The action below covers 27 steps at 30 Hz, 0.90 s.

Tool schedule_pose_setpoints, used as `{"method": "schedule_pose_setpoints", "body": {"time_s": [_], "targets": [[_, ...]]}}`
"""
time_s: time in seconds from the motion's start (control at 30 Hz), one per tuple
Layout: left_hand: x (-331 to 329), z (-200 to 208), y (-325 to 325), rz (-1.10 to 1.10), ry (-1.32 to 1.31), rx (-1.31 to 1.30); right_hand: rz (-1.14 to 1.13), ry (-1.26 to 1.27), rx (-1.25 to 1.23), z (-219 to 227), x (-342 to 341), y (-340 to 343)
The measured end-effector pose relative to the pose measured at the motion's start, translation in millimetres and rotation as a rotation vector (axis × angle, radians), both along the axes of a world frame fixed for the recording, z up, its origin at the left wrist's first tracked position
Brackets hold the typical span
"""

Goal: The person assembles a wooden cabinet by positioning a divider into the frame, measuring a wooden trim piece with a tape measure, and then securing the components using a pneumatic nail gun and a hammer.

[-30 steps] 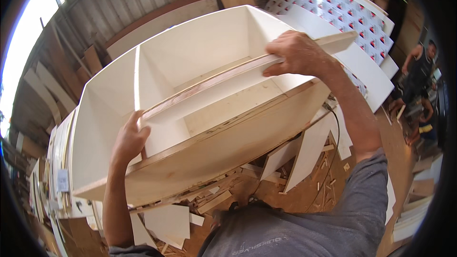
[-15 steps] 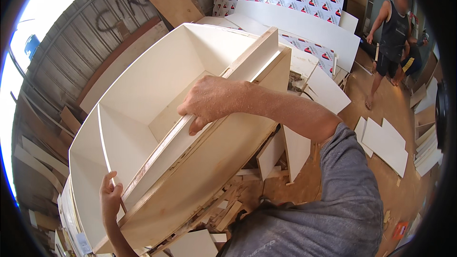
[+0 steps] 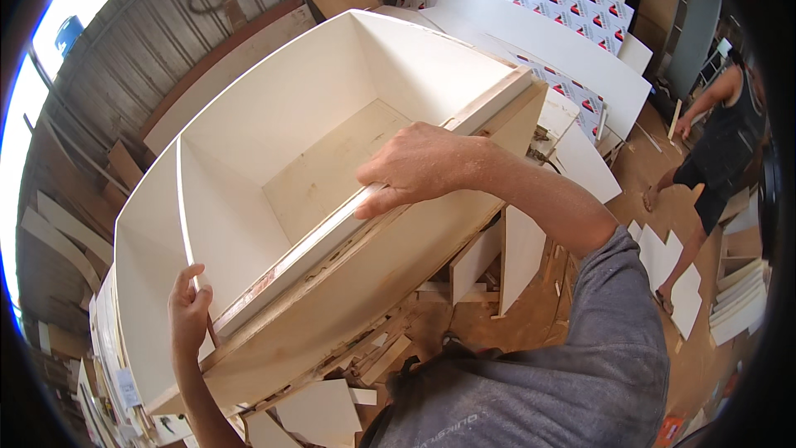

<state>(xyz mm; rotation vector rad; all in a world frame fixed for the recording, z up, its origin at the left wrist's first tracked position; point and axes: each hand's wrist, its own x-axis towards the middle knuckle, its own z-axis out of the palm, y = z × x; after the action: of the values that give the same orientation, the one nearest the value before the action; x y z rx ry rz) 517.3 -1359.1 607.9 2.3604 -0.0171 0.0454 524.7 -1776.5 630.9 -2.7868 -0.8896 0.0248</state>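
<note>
A large white cabinet carcass (image 3: 274,99) with a curved far side lies before me, its hollow facing up. A white upright divider (image 3: 232,207) splits the inside. Along the near rim runs a long narrow white board (image 3: 303,261) with a wood-coloured edge. My right hand (image 3: 419,164) is closed over the middle of this board, thumb on the near face and fingers hidden behind it. My left hand (image 3: 190,311) pinches the divider's edge at its near end, close to the board's left end.
Wood offcuts and white panels (image 3: 319,411) lie on the floor below the cabinet. Patterned and white sheets (image 3: 539,33) are stacked behind it. At the right a person (image 3: 730,141) in dark clothes walks past white panels (image 3: 663,270). A corrugated metal wall (image 3: 166,58) stands at the left.
The board's far end, earlier raised above the carcass, has come down level with the rim. Both hands keep their grip. The person at the right has come nearer, and the view has shifted.
</note>
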Motion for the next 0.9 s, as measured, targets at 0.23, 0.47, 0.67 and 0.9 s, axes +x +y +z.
{"method": "schedule_pose_setpoints", "body": {"time_s": [0.23,0.47,0.67,0.9], "targets": [[1,2,-9,0.038,-0.01,0.109,-0.012,-0.175,0.062,-15,-13,1],[-6,4,-2,0.057,0.055,0.024,-0.059,-0.202,0.117,-25,-19,13],[-9,10,-8,0.067,0.041,0.005,-0.079,-0.204,0.096,-25,-20,17],[-3,16,-11,0.071,0.091,0.02,-0.134,-0.463,0.161,-39,-26,25]]}}
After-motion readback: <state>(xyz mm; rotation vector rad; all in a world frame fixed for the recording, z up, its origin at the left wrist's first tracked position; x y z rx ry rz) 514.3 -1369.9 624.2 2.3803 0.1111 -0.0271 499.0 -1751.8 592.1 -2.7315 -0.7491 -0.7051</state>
